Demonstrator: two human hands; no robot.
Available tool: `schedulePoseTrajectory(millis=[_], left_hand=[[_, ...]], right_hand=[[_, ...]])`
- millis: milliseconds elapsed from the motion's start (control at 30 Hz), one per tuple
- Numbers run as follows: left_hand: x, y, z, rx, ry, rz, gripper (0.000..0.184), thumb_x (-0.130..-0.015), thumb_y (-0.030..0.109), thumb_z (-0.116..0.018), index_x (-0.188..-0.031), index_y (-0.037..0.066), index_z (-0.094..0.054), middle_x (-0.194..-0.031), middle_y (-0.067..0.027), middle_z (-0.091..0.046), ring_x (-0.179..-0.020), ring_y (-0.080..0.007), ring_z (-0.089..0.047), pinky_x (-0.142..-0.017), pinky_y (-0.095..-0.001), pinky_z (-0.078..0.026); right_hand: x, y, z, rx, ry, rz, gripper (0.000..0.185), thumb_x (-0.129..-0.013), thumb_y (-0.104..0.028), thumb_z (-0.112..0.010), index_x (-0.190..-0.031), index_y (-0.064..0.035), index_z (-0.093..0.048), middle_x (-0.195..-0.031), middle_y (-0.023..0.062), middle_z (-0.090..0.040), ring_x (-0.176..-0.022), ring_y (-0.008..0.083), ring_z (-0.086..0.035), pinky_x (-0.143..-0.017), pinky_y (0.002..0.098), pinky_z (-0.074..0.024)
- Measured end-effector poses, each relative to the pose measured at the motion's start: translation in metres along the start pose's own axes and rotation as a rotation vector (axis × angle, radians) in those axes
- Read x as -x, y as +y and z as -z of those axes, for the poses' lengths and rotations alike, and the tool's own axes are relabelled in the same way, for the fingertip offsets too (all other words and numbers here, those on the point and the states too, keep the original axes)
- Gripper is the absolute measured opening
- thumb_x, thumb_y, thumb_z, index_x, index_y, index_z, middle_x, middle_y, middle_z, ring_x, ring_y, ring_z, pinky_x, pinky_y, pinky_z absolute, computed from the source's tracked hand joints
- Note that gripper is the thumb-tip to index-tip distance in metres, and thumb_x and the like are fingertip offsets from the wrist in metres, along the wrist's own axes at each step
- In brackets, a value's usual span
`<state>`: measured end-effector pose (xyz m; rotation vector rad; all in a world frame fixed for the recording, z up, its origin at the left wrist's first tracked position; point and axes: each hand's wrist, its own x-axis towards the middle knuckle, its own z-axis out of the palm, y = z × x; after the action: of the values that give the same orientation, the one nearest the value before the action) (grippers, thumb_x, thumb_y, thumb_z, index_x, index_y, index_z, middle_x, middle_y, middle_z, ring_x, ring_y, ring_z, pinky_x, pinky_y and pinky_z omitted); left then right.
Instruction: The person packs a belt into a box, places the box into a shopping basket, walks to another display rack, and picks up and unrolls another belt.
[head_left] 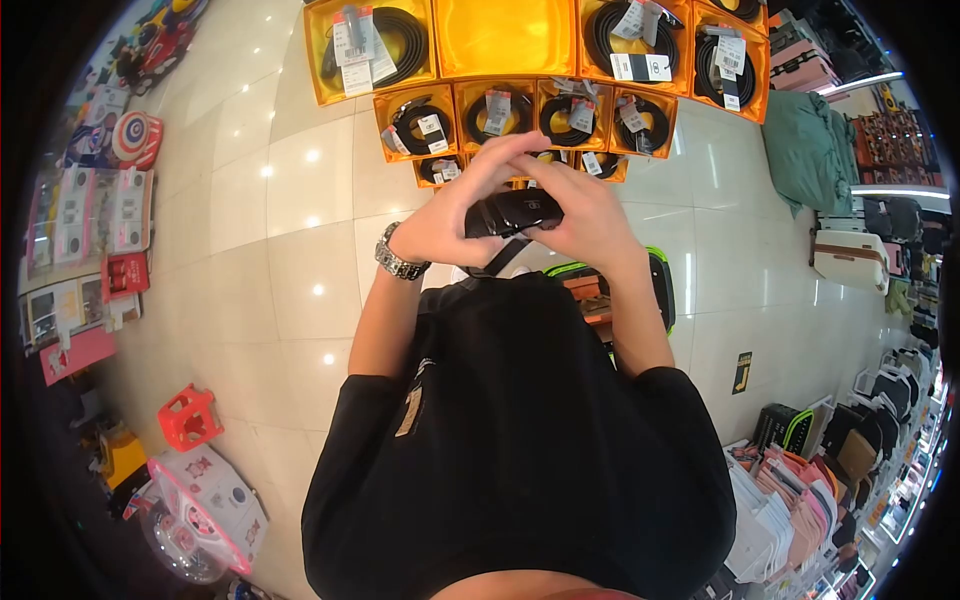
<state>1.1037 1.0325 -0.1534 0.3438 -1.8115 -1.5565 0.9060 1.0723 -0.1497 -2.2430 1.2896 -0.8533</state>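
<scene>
A coiled black belt (515, 212) is held between my two hands in front of my chest. My left hand (450, 218), with a metal-band watch (400, 254) on its wrist, curls round the belt's left side. On the other side my right hand (585, 222) wraps the coil, and the fingertips of both hands meet above it. A strap end (500, 259) hangs below the coil. Part of the belt is hidden by my fingers. Just beyond my hands are orange boxes (508, 82) holding coiled black belts with white tags.
Tiled floor (310, 220) surrounds me. A black crate with green trim (660, 290) is close by my right forearm. Toy boxes (100, 210), a red stool (190, 418) and a pink-and-white toy box (215, 500) line the left. Suitcases (850, 262) and a green cover (812, 150) are right.
</scene>
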Motion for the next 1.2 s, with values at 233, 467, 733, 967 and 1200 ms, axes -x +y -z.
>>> schedulePoseTrajectory(millis=[233,467,733,967,1200], left_hand=[[0.016,0.008,0.004,-0.43,0.117,-0.049,0.072,-0.063,0.005,-0.06,-0.133,0.003,-0.045,-0.138,-0.015,-0.037,-0.126,-0.0291,-0.042,-0.107,-0.04,-0.032],[0.037,-0.018,0.001,-0.781,0.425,0.054,0.031,-0.081,0.007,-0.068,-0.111,0.002,-0.064,-0.096,-0.0107,-0.067,-0.087,-0.0227,-0.064,-0.079,-0.0312,-0.05],[0.031,0.027,0.026,-0.318,0.136,0.233,0.021,-0.085,0.017,-0.067,-0.093,-0.001,-0.064,-0.07,-0.0054,-0.061,-0.062,-0.0084,-0.052,-0.059,-0.0254,-0.044],[0.006,0.085,0.052,-0.14,-0.111,0.412,0.027,-0.091,0.022,-0.059,-0.072,0.002,-0.057,-0.059,0.0013,-0.055,-0.054,-0.0048,-0.045,-0.052,-0.0211,-0.035],[-0.022,0.138,0.091,-0.314,-0.212,0.358,0.046,-0.094,0.036,-0.049,-0.097,-0.008,-0.061,-0.072,-0.0146,-0.065,-0.051,-0.0123,-0.056,-0.045,-0.0209,-0.04]], right_hand=[[0.0,-0.006,-0.01,0.064,0.093,-0.011,0.049,-0.067,-0.02,-0.077,-0.113,-0.0114,-0.062,-0.092,0.0068,-0.061,-0.079,0.0276,-0.064,-0.064,0.0363,-0.0509],[-0.025,-0.007,0.028,-0.17,-0.234,-0.499,0.033,-0.081,-0.024,-0.072,-0.097,0.004,-0.064,-0.074,0.0085,-0.066,-0.06,0.0135,-0.062,-0.058,0.0265,-0.0497],[-0.045,-0.005,0.067,-0.483,-0.861,-0.452,0.035,-0.09,-0.034,-0.061,-0.09,0.0014,-0.06,-0.059,0.0066,-0.06,-0.049,0.0125,-0.059,-0.045,0.0242,-0.0451],[-0.042,-0.014,0.057,-0.915,-0.759,-0.515,0.067,-0.093,-0.064,-0.033,-0.087,-0.0031,-0.06,-0.047,0.0022,-0.051,-0.033,0.0061,-0.045,-0.031,0.0166,-0.0311],[-0.051,-0.06,0.063,-1.11,-0.558,-0.598,0.069,-0.092,-0.066,-0.034,-0.087,-0.0009,-0.055,-0.061,0.0039,-0.055,-0.034,0.0045,-0.036,-0.029,0.0177,-0.0252]])
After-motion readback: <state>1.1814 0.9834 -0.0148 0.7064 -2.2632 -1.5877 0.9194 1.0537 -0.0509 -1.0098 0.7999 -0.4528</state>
